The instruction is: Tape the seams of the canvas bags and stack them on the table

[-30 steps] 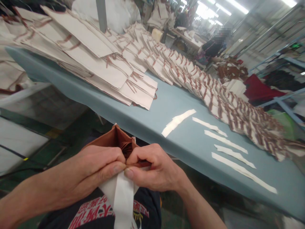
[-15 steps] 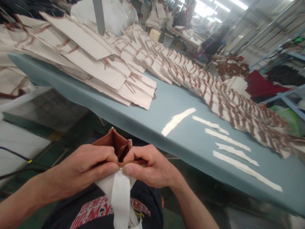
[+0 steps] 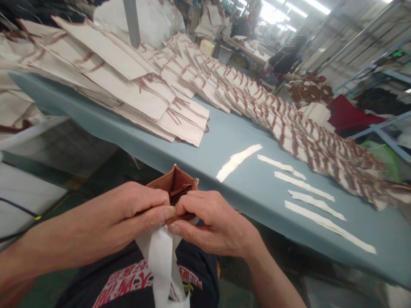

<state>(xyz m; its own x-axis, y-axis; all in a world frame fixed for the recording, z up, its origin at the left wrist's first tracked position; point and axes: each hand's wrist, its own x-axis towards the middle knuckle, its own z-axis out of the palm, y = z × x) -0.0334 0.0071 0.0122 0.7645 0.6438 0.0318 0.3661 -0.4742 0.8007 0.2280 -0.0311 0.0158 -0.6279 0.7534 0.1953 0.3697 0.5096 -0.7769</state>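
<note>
A cream fabric bag with a brown lining (image 3: 175, 179) is held up close in front of my body, its mouth partly open. My left hand (image 3: 138, 218) pinches the bag's near rim between thumb and fingers. Right beside it my right hand (image 3: 205, 222) grips the same rim, thumb in front and fingers folded inside. From the pinched edge a white strap (image 3: 160, 252) hangs down over my dark printed shirt. The bag's lower part is mostly hidden behind my hands and the strap.
A long table with a blue-green cover (image 3: 244, 132) runs across. On it lie a stack of flat cream bags (image 3: 125, 85), a long row of overlapping bags (image 3: 244, 90) and several white fabric strips (image 3: 327, 226). A metal post (image 3: 131, 25) rises behind. Another person (image 3: 284, 62) is farther back.
Both hands and the bag have shifted slightly right and up. My left thumb has moved across toward the right thumb at the rim. The items on the table stay in place.
</note>
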